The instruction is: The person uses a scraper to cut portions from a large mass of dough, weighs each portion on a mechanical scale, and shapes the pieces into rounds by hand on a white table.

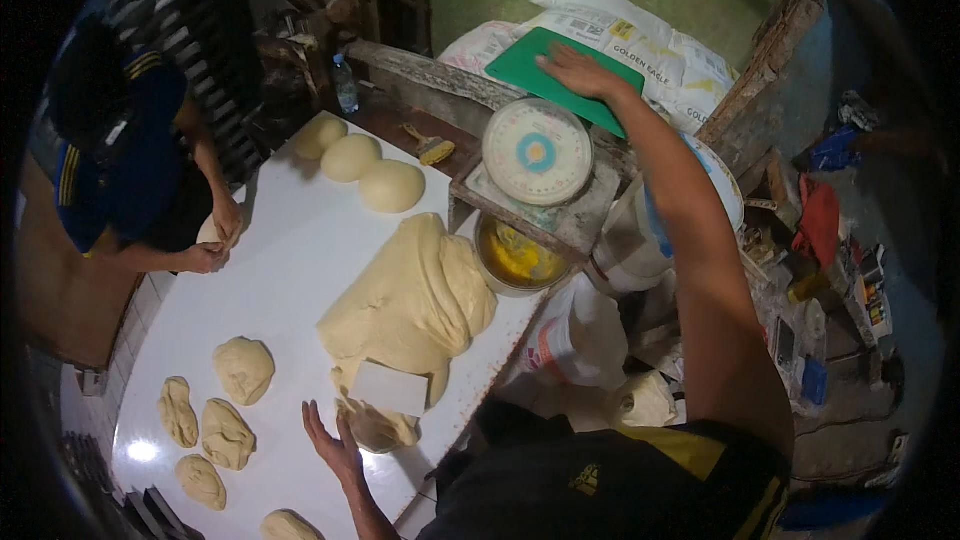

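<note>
My right hand (578,70) lies with spread fingers on a flat green board (560,58), which rests on white sacks. My left hand (338,448) holds nothing, its fingers apart over the white table, beside a shiny pan-like piece (372,432) that I cannot fully make out. A flat whitish rectangular scraper (390,387) rests against the large mass of pale dough (410,290). Several cut dough lumps (228,433) lie left of my left hand. Along the far edge sit smooth round dough balls (391,186).
A dial scale (537,152) stands at the table's right edge, above a metal bowl (518,260) with yellow contents. A brush (432,148) and a plastic bottle (345,85) are at the back. Across the table, a co-worker's hands (222,237) hold a dough piece. Filled sacks (640,35) lie beyond.
</note>
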`<action>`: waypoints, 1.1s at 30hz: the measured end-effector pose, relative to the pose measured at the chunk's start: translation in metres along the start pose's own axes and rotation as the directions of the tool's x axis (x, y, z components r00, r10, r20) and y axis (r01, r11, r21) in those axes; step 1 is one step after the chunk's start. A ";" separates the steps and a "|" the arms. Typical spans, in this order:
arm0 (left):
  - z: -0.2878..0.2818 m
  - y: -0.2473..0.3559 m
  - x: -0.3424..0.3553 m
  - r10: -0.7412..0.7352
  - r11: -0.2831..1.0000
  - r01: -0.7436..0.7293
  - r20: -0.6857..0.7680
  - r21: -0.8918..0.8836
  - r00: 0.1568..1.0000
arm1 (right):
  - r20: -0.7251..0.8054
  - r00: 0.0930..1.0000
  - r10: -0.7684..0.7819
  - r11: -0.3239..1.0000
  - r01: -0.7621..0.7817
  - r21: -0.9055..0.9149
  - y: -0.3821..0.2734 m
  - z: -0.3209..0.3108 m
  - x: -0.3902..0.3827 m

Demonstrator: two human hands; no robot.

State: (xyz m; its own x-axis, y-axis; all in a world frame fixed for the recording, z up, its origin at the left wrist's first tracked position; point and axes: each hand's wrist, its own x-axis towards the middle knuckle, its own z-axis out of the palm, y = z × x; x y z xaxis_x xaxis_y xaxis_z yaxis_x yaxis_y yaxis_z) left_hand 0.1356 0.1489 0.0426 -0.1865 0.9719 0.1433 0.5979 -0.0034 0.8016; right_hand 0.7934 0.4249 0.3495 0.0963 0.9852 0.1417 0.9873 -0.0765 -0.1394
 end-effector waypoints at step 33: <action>-0.031 -0.050 -0.063 -0.275 0.960 0.270 0.075 0.076 0.958 | 0.116 0.993 -0.005 0.997 0.015 -0.081 0.049 -0.018 -0.038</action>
State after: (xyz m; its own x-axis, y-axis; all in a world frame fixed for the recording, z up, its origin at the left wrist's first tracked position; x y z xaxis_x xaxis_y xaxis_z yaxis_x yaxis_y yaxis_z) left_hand 0.0933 0.0810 0.0112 -0.2847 0.9502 -0.1268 0.5830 0.2766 0.7639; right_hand 0.8408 0.3808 0.3546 0.0759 0.9967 0.0279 0.9956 -0.0742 -0.0571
